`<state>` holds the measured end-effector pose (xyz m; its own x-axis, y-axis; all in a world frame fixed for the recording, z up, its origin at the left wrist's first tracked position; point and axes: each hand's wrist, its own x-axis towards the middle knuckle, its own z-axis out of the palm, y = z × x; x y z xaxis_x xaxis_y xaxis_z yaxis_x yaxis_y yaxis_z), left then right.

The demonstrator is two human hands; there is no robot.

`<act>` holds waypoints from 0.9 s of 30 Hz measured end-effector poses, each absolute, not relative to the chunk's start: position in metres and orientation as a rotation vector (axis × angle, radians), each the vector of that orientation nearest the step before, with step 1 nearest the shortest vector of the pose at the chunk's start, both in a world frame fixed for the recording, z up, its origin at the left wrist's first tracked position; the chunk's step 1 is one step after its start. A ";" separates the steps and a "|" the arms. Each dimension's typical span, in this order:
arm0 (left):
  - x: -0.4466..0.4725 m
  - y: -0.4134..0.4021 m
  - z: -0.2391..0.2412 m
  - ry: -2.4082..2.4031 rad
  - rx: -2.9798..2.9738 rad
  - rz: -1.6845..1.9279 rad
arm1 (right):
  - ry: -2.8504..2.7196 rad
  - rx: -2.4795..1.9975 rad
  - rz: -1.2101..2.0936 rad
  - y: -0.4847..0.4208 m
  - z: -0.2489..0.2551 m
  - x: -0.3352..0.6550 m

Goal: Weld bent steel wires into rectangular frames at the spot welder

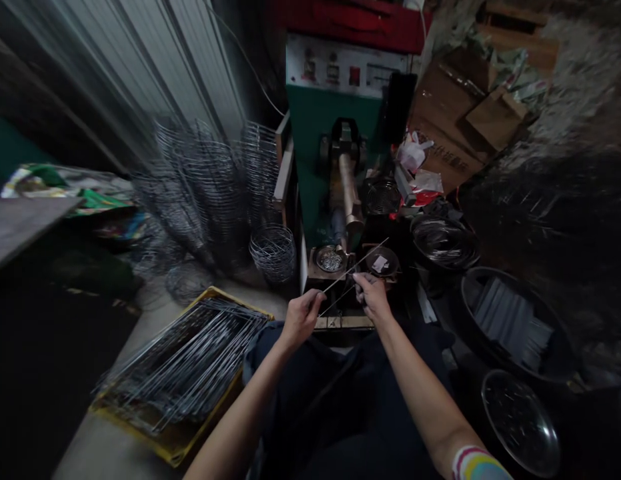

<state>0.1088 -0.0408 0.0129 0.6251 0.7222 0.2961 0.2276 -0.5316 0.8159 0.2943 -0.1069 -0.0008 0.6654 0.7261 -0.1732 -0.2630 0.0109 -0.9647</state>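
My left hand (303, 316) is closed in a pinch on a thin metal wire (375, 249), which slants up and to the right. My right hand (373, 297) is closed at the wire's middle; its fingertips partly hide what they grip. A second thin length (335, 301) runs below, between the hands; I cannot tell whether it is part of the same wire. Just beyond the fingers is the lower end of a green machine (313, 153) with a copper-coloured arm (348, 187). A round dish of small metal pieces (331, 260) sits left of the wire, a dark dish (383, 262) right of it.
At left, a yellow crate (176, 457) holds many metal rods. Behind it stand stacked wire baskets (210, 180), with one wire basket stack (273, 253) nearer. On the right are a coil-filled basin (443, 240), a tub of grey strips (515, 320), a shallow tray (520, 423) and cardboard boxes (450, 113).
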 end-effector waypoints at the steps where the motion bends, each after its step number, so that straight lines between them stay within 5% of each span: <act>1: 0.107 -0.041 0.013 0.752 2.054 0.822 | -0.413 -1.311 0.827 -0.105 0.002 0.293; 27: 0.106 -0.036 0.013 0.826 2.007 0.861 | -0.428 -1.135 0.852 -0.083 0.008 0.297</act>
